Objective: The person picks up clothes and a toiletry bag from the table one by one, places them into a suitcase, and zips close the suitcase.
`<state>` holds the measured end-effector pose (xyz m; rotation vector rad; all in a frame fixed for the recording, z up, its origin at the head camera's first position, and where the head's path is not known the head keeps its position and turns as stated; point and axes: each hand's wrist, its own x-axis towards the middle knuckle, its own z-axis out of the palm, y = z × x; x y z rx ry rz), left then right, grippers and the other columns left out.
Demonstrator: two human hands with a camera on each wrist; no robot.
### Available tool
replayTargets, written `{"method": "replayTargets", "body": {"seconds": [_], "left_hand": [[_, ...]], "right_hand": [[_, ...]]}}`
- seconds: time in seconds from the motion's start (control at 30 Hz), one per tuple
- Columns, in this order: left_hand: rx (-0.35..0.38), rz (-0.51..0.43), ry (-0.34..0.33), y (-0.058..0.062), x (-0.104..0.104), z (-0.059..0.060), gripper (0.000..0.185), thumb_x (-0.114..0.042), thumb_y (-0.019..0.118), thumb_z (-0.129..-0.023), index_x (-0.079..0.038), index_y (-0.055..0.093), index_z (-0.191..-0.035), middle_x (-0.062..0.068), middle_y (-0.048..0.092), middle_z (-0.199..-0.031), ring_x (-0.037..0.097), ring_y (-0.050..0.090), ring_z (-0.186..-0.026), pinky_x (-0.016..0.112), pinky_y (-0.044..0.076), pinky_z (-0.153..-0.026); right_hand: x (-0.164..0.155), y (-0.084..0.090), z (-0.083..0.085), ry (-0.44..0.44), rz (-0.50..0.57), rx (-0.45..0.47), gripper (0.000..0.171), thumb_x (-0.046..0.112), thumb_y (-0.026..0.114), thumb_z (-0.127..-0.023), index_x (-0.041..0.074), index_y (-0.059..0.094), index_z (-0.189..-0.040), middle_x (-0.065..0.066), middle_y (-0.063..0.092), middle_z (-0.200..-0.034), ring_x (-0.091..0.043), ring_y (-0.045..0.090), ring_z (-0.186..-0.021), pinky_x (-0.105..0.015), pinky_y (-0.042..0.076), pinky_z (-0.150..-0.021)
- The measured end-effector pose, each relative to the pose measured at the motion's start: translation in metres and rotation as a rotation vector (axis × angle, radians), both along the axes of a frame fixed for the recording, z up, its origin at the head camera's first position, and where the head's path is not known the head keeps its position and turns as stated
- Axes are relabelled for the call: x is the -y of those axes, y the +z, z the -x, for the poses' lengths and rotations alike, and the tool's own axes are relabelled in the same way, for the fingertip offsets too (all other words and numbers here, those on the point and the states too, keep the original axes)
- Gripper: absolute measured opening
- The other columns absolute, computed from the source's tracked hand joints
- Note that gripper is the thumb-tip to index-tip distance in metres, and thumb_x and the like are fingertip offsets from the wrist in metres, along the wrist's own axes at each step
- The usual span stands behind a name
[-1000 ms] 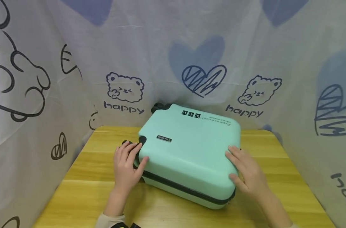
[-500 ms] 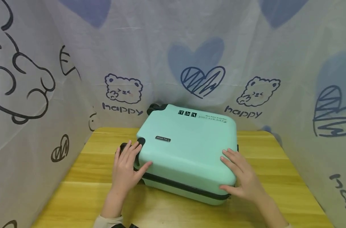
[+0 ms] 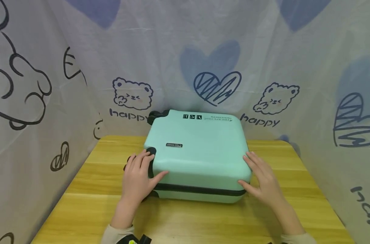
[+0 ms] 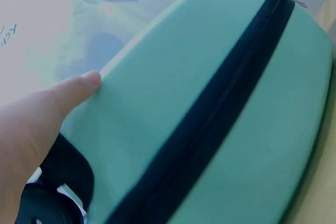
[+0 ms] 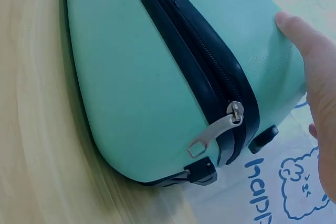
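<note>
A mint-green hard-shell suitcase lies flat on the wooden table, its lettered face up and its wheels to the left. My left hand rests on its near left corner, fingers over the black corner guard and thumb on the front edge. At the right end, my right hand touches the shell with spread, fairly straight fingers and thumb. The black zipper band runs along the near side. In the right wrist view its metal zipper pull hangs at the right corner, near the thumb.
The yellow wood-grain table extends on both sides of the suitcase and in front of it. A white cloth printed with hearts and bears hangs close behind the suitcase and along both sides of the table.
The suitcase has turned on the table, its right end swinging away, so its near side now lies almost level across the view. Both hands have stayed at its ends.
</note>
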<state>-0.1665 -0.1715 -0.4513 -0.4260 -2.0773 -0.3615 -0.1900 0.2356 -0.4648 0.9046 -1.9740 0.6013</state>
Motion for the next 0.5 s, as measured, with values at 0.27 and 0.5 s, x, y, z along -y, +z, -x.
{"method": "replayTargets", "body": {"seconds": [0.27, 0.5], "left_hand": [[0.183, 0.081, -0.015, 0.0111, 0.0009, 0.0033, 0.088, -0.066, 0.073, -0.070, -0.009, 0.057, -0.135, 0.018, 0.054, -0.140, 0.036, 0.045, -0.136, 0.058, 0.034, -0.112], [0.202, 0.117, 0.009, 0.0045, -0.0036, 0.0038, 0.096, -0.077, 0.057, -0.076, -0.010, 0.049, -0.143, 0.018, 0.050, -0.145, 0.035, 0.045, -0.137, 0.058, 0.034, -0.112]], "right_hand": [[-0.0004, -0.0026, 0.0003, -0.029, 0.012, 0.010, 0.075, 0.061, 0.056, -0.090, -0.001, 0.058, -0.133, -0.021, 0.057, -0.137, -0.035, 0.049, -0.133, -0.028, 0.024, -0.121], [-0.0022, -0.0072, -0.0008, -0.069, 0.038, 0.080, 0.074, 0.060, 0.053, -0.092, 0.001, 0.054, -0.137, -0.020, 0.055, -0.139, -0.033, 0.047, -0.134, -0.025, 0.022, -0.121]]}}
